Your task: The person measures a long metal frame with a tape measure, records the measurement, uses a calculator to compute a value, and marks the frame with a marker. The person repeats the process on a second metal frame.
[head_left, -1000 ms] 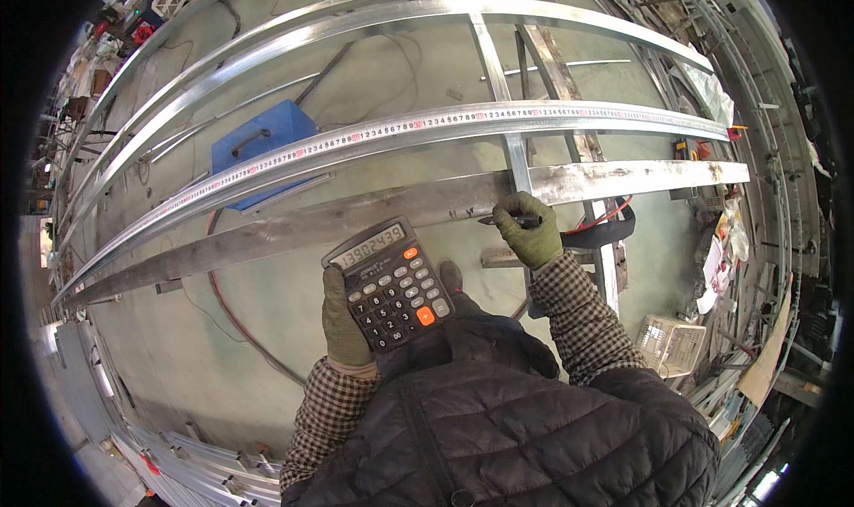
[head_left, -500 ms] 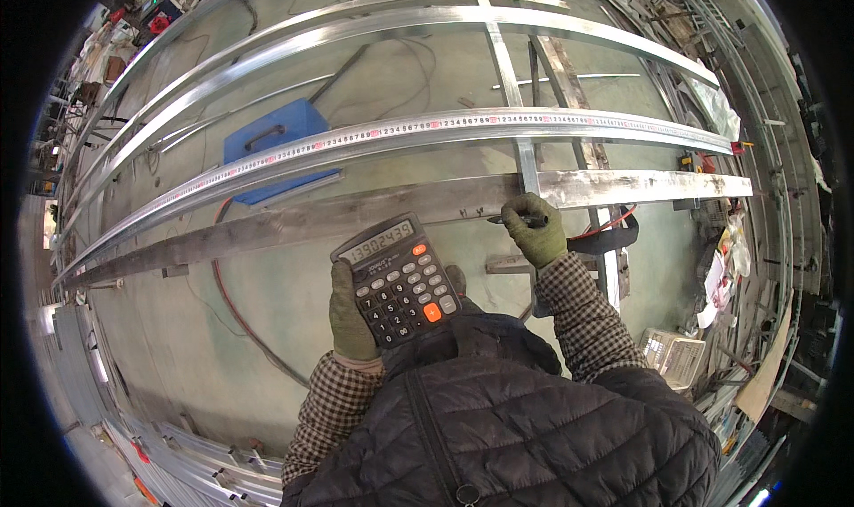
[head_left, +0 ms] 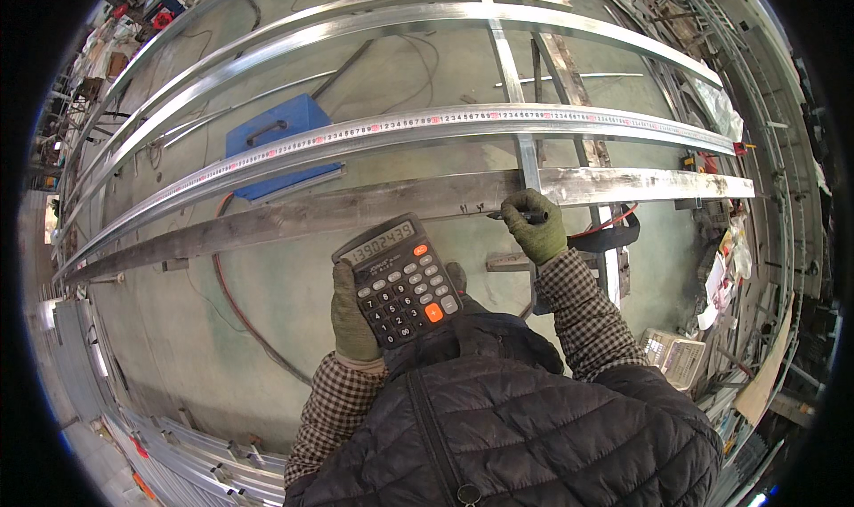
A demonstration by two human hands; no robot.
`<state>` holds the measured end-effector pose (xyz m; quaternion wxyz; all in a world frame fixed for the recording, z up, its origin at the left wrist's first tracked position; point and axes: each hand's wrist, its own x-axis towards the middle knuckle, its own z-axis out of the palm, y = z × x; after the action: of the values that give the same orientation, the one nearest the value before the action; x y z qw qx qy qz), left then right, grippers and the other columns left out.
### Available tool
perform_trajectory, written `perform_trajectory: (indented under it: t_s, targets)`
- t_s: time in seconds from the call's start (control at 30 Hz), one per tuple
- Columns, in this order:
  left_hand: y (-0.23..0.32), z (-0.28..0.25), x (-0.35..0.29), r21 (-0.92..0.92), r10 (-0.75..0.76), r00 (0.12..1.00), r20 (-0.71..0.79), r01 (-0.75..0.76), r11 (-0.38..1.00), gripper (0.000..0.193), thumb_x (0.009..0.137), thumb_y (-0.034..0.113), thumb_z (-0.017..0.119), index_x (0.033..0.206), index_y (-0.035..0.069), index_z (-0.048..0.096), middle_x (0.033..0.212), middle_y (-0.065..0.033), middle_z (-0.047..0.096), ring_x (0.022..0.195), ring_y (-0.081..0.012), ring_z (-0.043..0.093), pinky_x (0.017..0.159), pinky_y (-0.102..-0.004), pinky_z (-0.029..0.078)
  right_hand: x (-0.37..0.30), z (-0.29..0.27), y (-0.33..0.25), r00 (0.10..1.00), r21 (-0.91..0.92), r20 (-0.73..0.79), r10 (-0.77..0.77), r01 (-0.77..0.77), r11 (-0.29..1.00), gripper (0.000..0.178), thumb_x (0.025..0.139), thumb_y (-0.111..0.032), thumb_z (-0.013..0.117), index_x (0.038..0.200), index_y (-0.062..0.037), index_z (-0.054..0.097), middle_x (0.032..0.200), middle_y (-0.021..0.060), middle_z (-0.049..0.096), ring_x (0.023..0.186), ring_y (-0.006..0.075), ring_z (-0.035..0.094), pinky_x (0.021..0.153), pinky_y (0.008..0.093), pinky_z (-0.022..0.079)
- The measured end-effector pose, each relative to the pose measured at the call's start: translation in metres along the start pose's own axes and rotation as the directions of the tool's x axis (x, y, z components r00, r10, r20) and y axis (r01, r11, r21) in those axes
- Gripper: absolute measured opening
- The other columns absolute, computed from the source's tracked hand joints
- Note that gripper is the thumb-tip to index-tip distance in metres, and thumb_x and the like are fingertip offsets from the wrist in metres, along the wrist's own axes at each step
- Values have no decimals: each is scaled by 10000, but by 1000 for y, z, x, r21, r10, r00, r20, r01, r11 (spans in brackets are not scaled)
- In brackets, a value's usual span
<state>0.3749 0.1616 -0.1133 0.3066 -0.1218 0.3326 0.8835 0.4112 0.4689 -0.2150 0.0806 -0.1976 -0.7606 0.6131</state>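
My left hand (head_left: 354, 318), in a green knitted glove, grips a dark desk calculator (head_left: 398, 286) by its left side. The calculator's keys and lit-up digits face up toward me. In my right hand (head_left: 543, 231), gloved alike, a black marker pen (head_left: 534, 217) is pinched, pointing left. That hand is at the near edge of a long, scuffed steel bar (head_left: 382, 202), just left of where a crosspiece passes under. Small dark handwritten marks show on the bar left of the pen. Beyond it, a white measuring tape (head_left: 391, 125) stretches along a shiny metal tube (head_left: 605, 134).
More metal tubes (head_left: 374, 28) run across farther off, over a crosspiece (head_left: 509, 71). A blue case (head_left: 280, 133) lies on the floor beneath. A reddish hose (head_left: 240, 316) curves at left. A pale plastic basket (head_left: 672, 358) stands at right, near piled scrap.
The whole view has shifted by a small amount. Both hands keep their hold on the calculator and the marker pen, almost in place.
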Motion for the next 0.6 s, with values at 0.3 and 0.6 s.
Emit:
perform_trajectory:
  t_s: [0.3, 0.6]
  targets:
    - [0, -1, -1, 86, 29, 998, -58, -24, 996, 703, 1096, 612, 507, 1448, 8, 584, 1319, -193, 720, 1108, -301, 761, 921, -430, 673, 1, 0, 1, 1000, 13, -2, 21, -21, 1000, 83, 997, -89, 754, 1017, -15, 723, 916, 53, 774, 809, 102, 723, 719, 268, 592]
    - [0, -6, -3, 107, 45, 996, -80, -36, 994, 668, 1112, 591, 486, 1447, 22, 589, 1309, -184, 722, 1099, -290, 762, 917, -422, 674, 1, 2, 2, 1000, 28, -9, 15, -15, 1000, 82, 990, -91, 765, 1008, -19, 729, 910, 49, 778, 803, 99, 721, 719, 267, 593]
